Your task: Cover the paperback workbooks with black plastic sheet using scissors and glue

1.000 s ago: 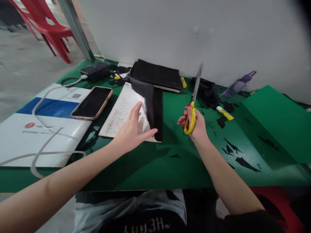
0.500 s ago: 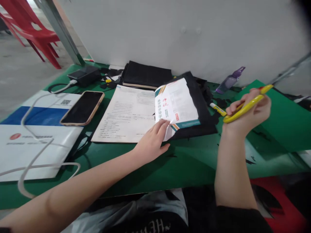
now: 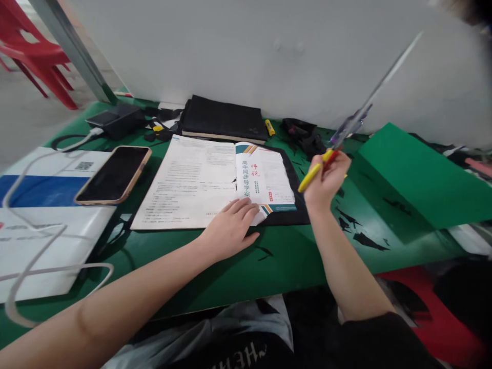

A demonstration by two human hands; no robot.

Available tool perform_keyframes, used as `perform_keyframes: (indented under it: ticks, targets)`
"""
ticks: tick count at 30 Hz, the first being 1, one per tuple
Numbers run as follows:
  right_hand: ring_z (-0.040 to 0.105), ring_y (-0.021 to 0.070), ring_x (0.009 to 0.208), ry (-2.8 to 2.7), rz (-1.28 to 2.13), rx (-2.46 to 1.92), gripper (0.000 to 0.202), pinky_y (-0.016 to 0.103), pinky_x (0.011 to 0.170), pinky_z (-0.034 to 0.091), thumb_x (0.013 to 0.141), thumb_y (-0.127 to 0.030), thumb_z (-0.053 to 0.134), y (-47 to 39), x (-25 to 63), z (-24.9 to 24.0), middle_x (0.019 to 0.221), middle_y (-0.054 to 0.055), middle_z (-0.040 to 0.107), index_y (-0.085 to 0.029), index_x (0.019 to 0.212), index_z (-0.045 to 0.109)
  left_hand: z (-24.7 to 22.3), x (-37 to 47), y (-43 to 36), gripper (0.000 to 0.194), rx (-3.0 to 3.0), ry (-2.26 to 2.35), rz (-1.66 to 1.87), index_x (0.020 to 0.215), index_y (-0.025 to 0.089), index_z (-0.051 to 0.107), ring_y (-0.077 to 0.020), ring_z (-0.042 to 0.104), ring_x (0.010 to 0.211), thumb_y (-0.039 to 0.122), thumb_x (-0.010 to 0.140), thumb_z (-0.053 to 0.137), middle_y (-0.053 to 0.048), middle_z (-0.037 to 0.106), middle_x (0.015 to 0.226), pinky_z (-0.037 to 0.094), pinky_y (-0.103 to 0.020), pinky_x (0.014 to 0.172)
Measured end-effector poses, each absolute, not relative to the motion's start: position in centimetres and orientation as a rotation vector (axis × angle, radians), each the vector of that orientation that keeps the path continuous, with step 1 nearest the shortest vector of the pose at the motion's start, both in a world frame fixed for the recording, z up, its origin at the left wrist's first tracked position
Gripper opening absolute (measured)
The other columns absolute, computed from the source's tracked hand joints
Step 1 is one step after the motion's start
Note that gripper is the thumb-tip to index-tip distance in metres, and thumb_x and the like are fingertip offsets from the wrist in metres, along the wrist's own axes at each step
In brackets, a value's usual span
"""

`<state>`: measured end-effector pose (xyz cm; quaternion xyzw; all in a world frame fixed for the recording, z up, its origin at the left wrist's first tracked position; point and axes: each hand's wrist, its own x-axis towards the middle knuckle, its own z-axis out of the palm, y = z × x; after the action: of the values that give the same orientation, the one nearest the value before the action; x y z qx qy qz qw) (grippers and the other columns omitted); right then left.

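Observation:
An open booklet (image 3: 180,189) lies on the green table with its printed page showing at the left. On its right is a white, green and orange cover (image 3: 269,174) with a ragged right edge, and black sheet material (image 3: 290,164) shows from under it. My left hand (image 3: 232,225) rests flat on the lower part of the cover, fingers stretched out. Raised above the table, my right hand (image 3: 328,177) grips scissors (image 3: 359,115) by their yellow handles, blades together and pointing up to the right. They are clear of the booklet.
At left, a phone (image 3: 115,174) lies on a white and blue folder (image 3: 42,230) crossed by a white cable. A black book (image 3: 223,118) and black adapter (image 3: 115,120) stand behind. Black scraps (image 3: 371,242) lie at right near a green sheet (image 3: 423,174). A purple bottle is partly hidden.
The cover and black sheet, tilted up before, now lie down flatter. My right hand has moved left with the scissors, whose blades now point more steeply upward. My left hand stays on the cover.

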<state>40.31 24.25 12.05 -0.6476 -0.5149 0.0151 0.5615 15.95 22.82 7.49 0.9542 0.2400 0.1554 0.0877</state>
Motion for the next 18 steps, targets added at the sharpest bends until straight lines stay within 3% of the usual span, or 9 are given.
perform_keyframes:
  ticks: [7, 10, 13, 15, 18]
  targets:
    - [0.061, 0.0198, 0.086, -1.357, -0.15, -1.522, 0.04, 0.039, 0.078, 0.053, 0.085, -0.049, 0.049, 25.3, 38.8, 10.5, 0.097, 0.007, 0.056, -0.023, 0.115, 0.041, 8.8, 14.9, 21.8, 0.038, 2.78, 0.725, 0.516, 0.127, 0.015, 0.047, -0.0266, 0.045, 0.131, 0.031, 0.092, 0.049, -0.013, 0.049, 0.138, 0.044, -0.042, 0.107]
    - [0.062, 0.0242, 0.091, -1.549, -0.246, -1.664, 0.044, 0.04, 0.076, 0.053, 0.081, -0.046, 0.057, 25.2, 39.4, 10.0, 0.098, 0.008, 0.062, -0.022, 0.116, 0.047, 10.0, 13.4, 20.3, 0.035, 2.744, 0.79, 0.565, 0.126, 0.018, 0.046, -0.0276, 0.04, 0.135, 0.027, 0.093, 0.048, -0.013, 0.046, 0.141, 0.044, -0.045, 0.106]
    - [0.063, 0.0285, 0.101, -1.782, -0.319, -1.736, 0.046, 0.039, 0.075, 0.053, 0.079, -0.045, 0.059, 24.9, 40.1, 8.8, 0.109, 0.012, 0.065, -0.021, 0.118, 0.051, 10.6, 10.9, 19.2, 0.027, 2.727, 0.894, 0.596, 0.119, 0.022, 0.05, -0.0285, 0.038, 0.137, 0.029, 0.093, 0.047, -0.009, 0.053, 0.134, 0.039, -0.051, 0.11]
    - [0.063, 0.0287, 0.103, -1.861, -0.355, -1.741, 0.045, 0.039, 0.075, 0.053, 0.082, -0.046, 0.057, 24.7, 40.4, 8.0, 0.111, 0.013, 0.066, -0.02, 0.12, 0.052, 10.6, 9.0, 19.0, 0.029, 2.679, 1.042, 0.646, 0.123, 0.023, 0.047, -0.0269, 0.042, 0.134, 0.029, 0.094, 0.045, -0.009, 0.053, 0.133, 0.042, -0.048, 0.107]
    - [0.063, 0.0291, 0.104, -1.924, -0.397, -1.71, 0.046, 0.04, 0.079, 0.052, 0.084, -0.047, 0.056, 24.7, 40.8, 7.3, 0.112, 0.013, 0.067, -0.02, 0.12, 0.054, 10.3, 6.0, 19.7, 0.05, 2.573, 1.426, 0.817, 0.138, 0.017, 0.033, -0.0294, 0.05, 0.126, 0.037, 0.094, 0.046, -0.015, 0.052, 0.134, 0.048, -0.047, 0.101]
